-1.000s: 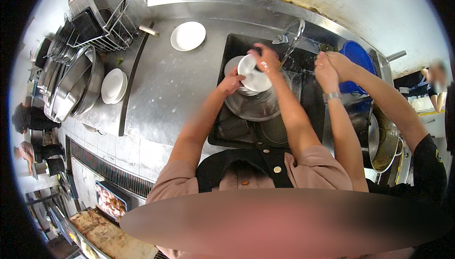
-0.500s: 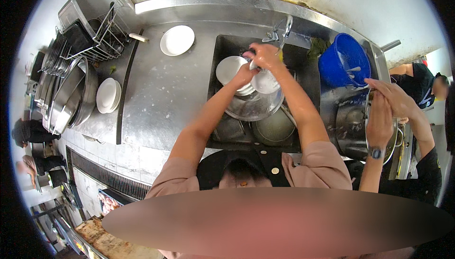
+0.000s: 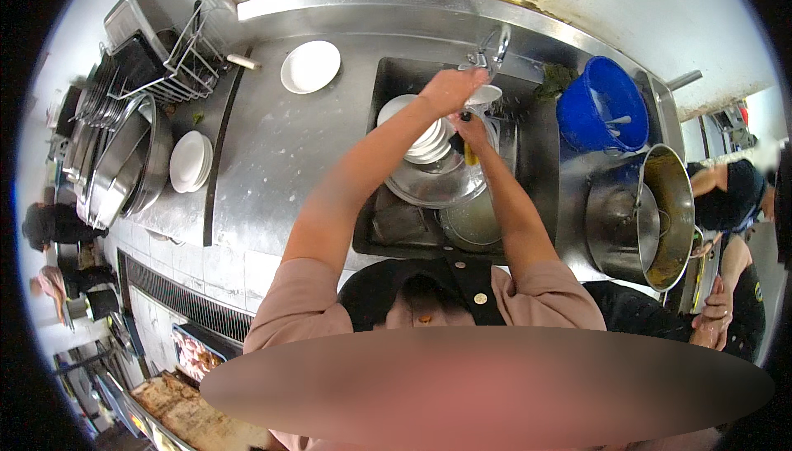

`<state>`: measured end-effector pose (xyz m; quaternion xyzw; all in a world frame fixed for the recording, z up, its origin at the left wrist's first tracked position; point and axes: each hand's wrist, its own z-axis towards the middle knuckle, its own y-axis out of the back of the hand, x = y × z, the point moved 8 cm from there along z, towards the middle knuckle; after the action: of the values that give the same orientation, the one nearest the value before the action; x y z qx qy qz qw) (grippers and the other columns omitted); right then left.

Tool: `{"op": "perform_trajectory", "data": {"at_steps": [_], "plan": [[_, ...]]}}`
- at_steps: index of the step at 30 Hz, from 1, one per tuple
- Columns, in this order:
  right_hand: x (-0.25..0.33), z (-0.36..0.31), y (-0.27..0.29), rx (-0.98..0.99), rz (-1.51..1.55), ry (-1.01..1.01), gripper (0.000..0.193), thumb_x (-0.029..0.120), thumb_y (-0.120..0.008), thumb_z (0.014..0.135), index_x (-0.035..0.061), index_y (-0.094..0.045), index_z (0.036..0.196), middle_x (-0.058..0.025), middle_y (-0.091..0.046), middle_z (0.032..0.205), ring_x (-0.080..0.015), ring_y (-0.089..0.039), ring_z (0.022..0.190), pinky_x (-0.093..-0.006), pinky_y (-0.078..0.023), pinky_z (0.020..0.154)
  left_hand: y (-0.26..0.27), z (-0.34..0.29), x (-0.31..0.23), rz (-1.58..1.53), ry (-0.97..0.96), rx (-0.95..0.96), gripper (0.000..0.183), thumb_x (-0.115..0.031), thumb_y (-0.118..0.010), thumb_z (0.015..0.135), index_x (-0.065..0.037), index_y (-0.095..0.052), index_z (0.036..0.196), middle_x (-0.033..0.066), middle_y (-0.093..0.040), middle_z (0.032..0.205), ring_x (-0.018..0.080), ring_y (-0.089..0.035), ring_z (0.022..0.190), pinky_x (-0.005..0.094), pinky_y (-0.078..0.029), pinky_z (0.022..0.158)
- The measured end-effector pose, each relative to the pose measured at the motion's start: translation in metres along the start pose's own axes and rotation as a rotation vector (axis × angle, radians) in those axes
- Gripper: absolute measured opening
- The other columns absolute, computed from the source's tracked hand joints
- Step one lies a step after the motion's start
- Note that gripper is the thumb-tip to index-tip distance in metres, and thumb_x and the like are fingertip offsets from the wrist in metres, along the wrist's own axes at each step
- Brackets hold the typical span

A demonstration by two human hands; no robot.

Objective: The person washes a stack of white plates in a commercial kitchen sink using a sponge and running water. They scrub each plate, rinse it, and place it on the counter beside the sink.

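My left hand (image 3: pixel 452 90) is closed on a small white dish (image 3: pixel 485 95), tilted beneath the chrome faucet (image 3: pixel 501 45), with water splashing beside it. Just below, my right hand (image 3: pixel 472 131) grips a yellow-and-black scrubber (image 3: pixel 471 154), partly hidden by the fingers. To the left of that hand, a stack of white dishes (image 3: pixel 427 150) rests on a round metal lid or basin (image 3: pixel 429 189) inside the dark sink (image 3: pixel 536 195). A round pan (image 3: pixel 472 228) lies lower in the sink, partly covered by my right forearm.
A lone white plate (image 3: pixel 311 67) lies on the steel counter (image 3: pixel 272 154). More white plates (image 3: pixel 190 162), metal bowls (image 3: pixel 132 162) and a wire rack (image 3: pixel 177 63) stand left. At right are a blue bucket (image 3: pixel 601 104), a large pot (image 3: pixel 672 220) and a co-worker's hands (image 3: pixel 714 315).
My left hand has moved up and right to the faucet with the dish. My right hand has dropped lower with the scrubber. The co-worker's hands have withdrawn from above the large pot.
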<state>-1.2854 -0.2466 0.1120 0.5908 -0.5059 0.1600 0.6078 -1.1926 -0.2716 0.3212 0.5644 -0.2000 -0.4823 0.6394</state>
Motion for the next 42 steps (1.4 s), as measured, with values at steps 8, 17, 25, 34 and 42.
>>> {"op": "perform_trajectory", "data": {"at_steps": [8, 17, 25, 34, 42], "plan": [[0.044, 0.017, -0.047, 0.297, -0.567, -0.008, 0.08, 0.05, -0.068, 0.063, 0.0072, -0.044, 0.125, -0.0164, -0.048, 0.124, -0.0297, -0.047, 0.114, -0.036, -0.038, 0.094, 0.126, -0.198, 0.182, -0.223, 0.652, -0.74, 0.038, -0.015, -0.067, 0.073, -0.001, -0.046, 0.102, 0.0147, -0.057, 0.099, 0.028, -0.056, 0.092, 0.0371, -0.043, 0.079], [0.049, 0.038, -0.008, 0.057, -0.143, 0.188, 0.038, 0.011, -0.067, 0.065, 0.0045, -0.056, 0.101, -0.0138, -0.063, 0.084, -0.0233, -0.059, 0.078, -0.033, -0.045, 0.072, 0.182, -0.539, 0.293, -0.378, 1.286, -1.548, 0.046, -0.007, -0.062, 0.071, 0.0, -0.039, 0.109, 0.0161, -0.053, 0.095, 0.0244, -0.054, 0.087, 0.0333, -0.045, 0.075], [0.085, 0.002, 0.018, 0.154, 0.09, 0.239, 0.037, 0.007, -0.065, 0.065, 0.0029, -0.053, 0.1, -0.0064, -0.056, 0.077, -0.0149, -0.052, 0.07, -0.0276, -0.043, 0.066, 0.196, -0.591, 0.285, 0.106, 2.011, -1.373, 0.053, -0.014, -0.062, 0.066, -0.003, -0.037, 0.112, 0.0228, -0.042, 0.113, 0.036, -0.053, 0.097, 0.0447, -0.044, 0.081], [0.066, -0.017, 0.045, 0.224, 0.406, 0.097, 0.035, 0.004, -0.063, 0.067, 0.0013, -0.053, 0.1, -0.006, -0.058, 0.084, -0.0153, -0.055, 0.076, -0.0266, -0.042, 0.072, 0.166, -0.625, 0.35, 0.14, 2.025, -1.08, 0.086, -0.032, -0.063, 0.067, 0.003, -0.016, 0.131, 0.0251, -0.039, 0.122, 0.0375, -0.038, 0.115, 0.047, -0.03, 0.096], [0.062, -0.034, 0.029, 0.315, 0.649, -0.122, 0.039, 0.015, -0.069, 0.068, 0.0045, -0.055, 0.102, -0.008, -0.059, 0.092, -0.0202, -0.056, 0.089, -0.0323, -0.043, 0.081, 0.165, -0.448, 0.282, 0.193, 1.177, -1.302, 0.046, -0.02, -0.053, 0.082, 0.002, -0.041, 0.119, 0.022, -0.051, 0.108, 0.0341, -0.047, 0.104, 0.0431, -0.036, 0.091]]}}
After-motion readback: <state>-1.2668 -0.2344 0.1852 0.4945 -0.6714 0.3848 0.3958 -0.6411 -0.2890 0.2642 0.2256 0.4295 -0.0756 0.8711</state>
